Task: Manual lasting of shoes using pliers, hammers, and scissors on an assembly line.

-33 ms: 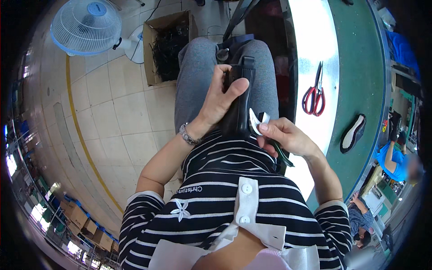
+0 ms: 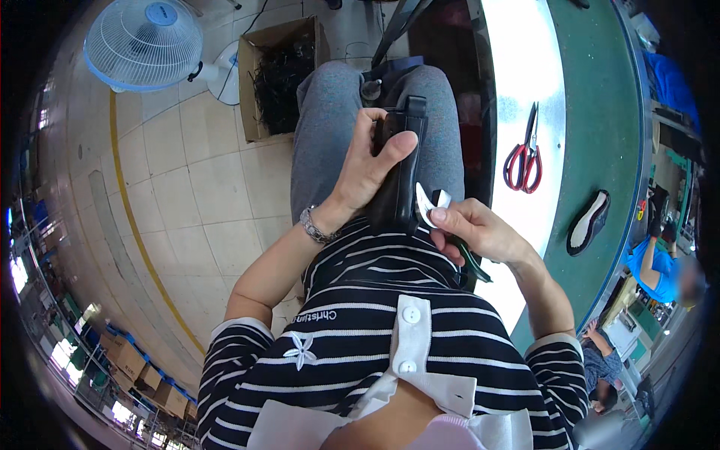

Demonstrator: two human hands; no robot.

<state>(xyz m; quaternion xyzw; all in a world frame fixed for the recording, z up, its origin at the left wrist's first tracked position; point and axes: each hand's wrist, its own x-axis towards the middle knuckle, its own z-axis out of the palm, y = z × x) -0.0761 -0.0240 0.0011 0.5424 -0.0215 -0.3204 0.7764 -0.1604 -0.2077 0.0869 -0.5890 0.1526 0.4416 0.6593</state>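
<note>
hands met over the lap of a seated person in grey trousers and a striped top. left hand (image 2: 371, 169), a bracelet at its wrist, was wrapped around a black shoe (image 2: 399, 176) standing on end against the thighs, thumb pressed along the shoe's upper side and fingers curled behind it. right hand (image 2: 469, 225) was clenched on a small tool with a dark green handle (image 2: 474, 262) that stuck out below the palm, and a white curved piece (image 2: 431, 204) showed at its fingertips, touching the lower edge of the shoe; whether that white piece belonged to the tool or to the shoe could not be told.

to the right ran a green conveyor belt (image 2: 600, 112) with a bright white strip along its near side. red-handled scissors (image 2: 525, 154) lay on that strip, blades pointing away, and a black shoe sole (image 2: 589, 223) with a pale inner face lay on the green, well apart from the hands. on the tiled floor to the left stood an open cardboard box (image 2: 277, 75) full of dark scraps, with a white floor fan (image 2: 142, 45) just beside it. another person in a blue top (image 2: 652, 270) sat beyond the belt at far right.
</note>
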